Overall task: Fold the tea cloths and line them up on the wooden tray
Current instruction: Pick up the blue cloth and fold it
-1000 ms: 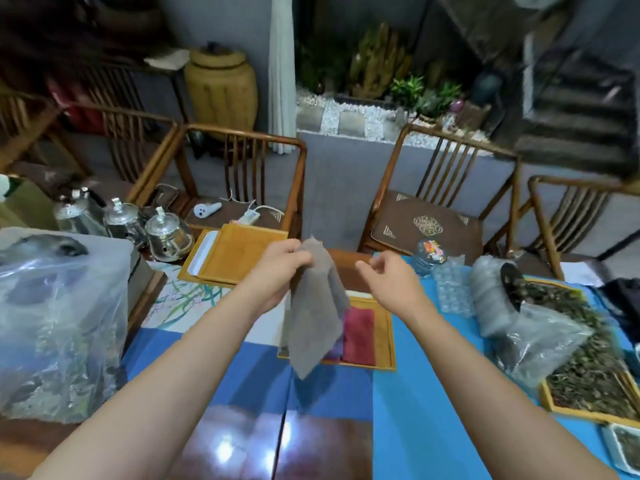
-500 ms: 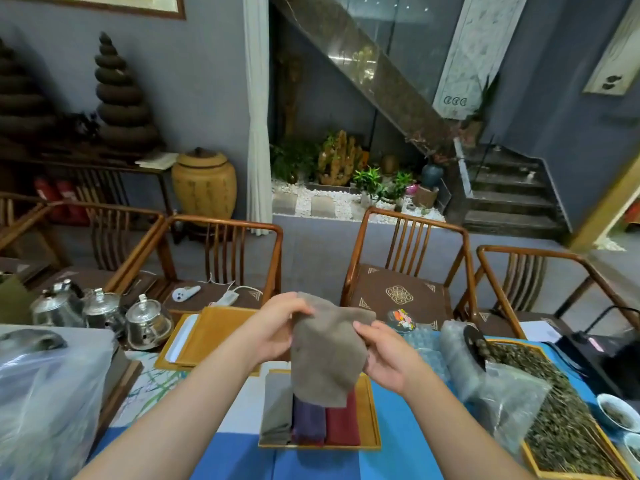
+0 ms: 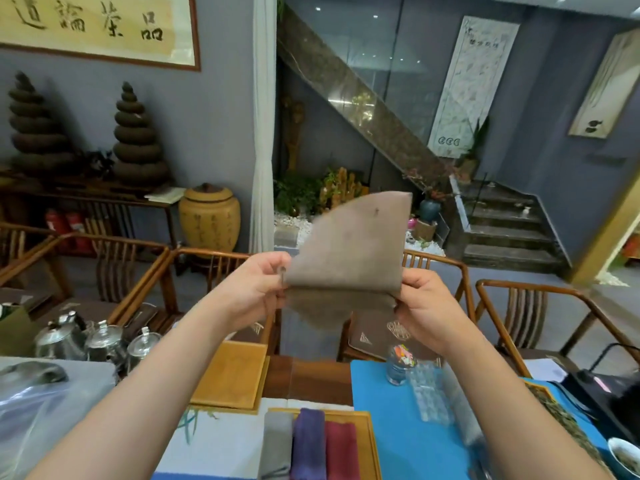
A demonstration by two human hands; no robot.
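- the grey-brown tea cloth [image 3: 349,251] is held up in the air at chest height, well above the table, its upper half flipped upward and blurred.
- the left hand [image 3: 258,289] pinches the cloth's left corner; the right hand [image 3: 427,306] pinches the right corner, so the crease runs side to side between them.
- the wooden tray [image 3: 367,445] lies straight below and nearer the person, with a grey cloth [image 3: 277,441], a purple cloth [image 3: 310,441] and a red cloth [image 3: 342,448] folded side by side.
- the free strip is at the tray's right edge, so i'd guess the right hand is nearer it.

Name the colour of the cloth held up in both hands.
Greyish brown cloth, plain, shown in the head view.
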